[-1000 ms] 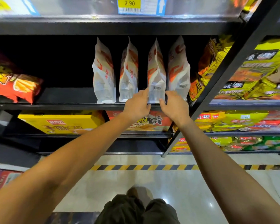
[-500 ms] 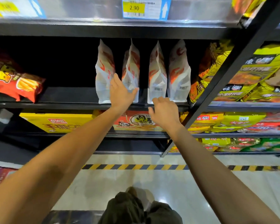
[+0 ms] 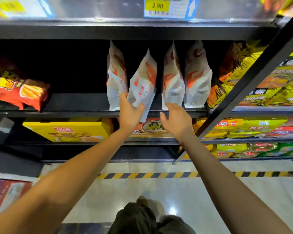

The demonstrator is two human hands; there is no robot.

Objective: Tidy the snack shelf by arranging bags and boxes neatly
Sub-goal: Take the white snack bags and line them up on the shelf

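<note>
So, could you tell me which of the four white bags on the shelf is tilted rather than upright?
The second white bag from the left, gripped by the left hand; it leans right while the other three stand upright.

Four white, orange-printed bags on the black shelf (image 3: 78,114): first bag (image 3: 116,81), third bag (image 3: 172,81) and fourth bag (image 3: 197,80) upright, second bag (image 3: 143,85) tilted, bottom past the edge.
</note>
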